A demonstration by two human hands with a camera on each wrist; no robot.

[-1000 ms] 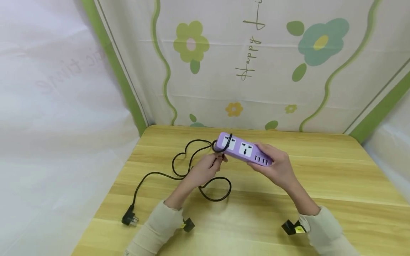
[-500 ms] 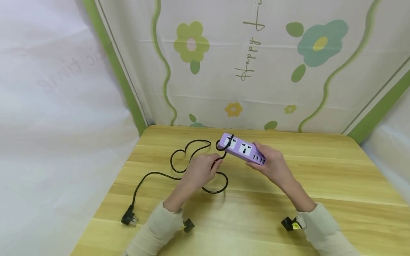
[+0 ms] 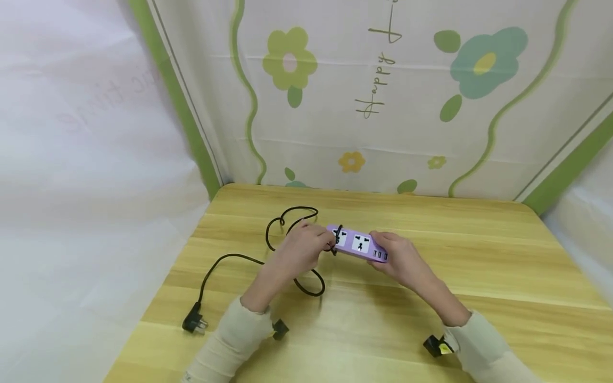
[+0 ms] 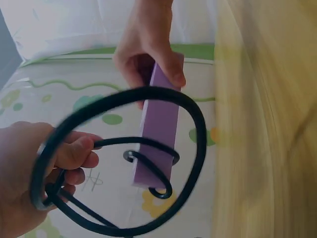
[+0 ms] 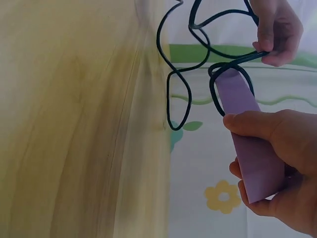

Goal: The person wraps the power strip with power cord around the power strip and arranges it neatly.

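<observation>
A purple power strip (image 3: 351, 242) with white sockets and USB ports is held above the table by my right hand (image 3: 404, 260), which grips its USB end. Its black cord (image 5: 233, 64) loops around the other end of the strip. Close to that end, my left hand (image 3: 303, 247) pinches the cord between thumb and fingers, as the left wrist view shows. A large loop of cord (image 4: 198, 134) hangs in front of the strip there. More cord curls behind and below the left hand, and the black plug (image 3: 193, 321) lies on the table at the left.
The wooden table (image 3: 383, 330) spans the space below the hands. Behind it hangs a white curtain (image 3: 335, 127) printed with flowers. Another white sheet (image 3: 105, 213) closes off the left side. Small black devices are worn at both wrists.
The power strip has come down and slightly left, turning flatter in the head view. My left hand has stayed close to its corded end, and the cord loops have shifted. The plug stays in place.
</observation>
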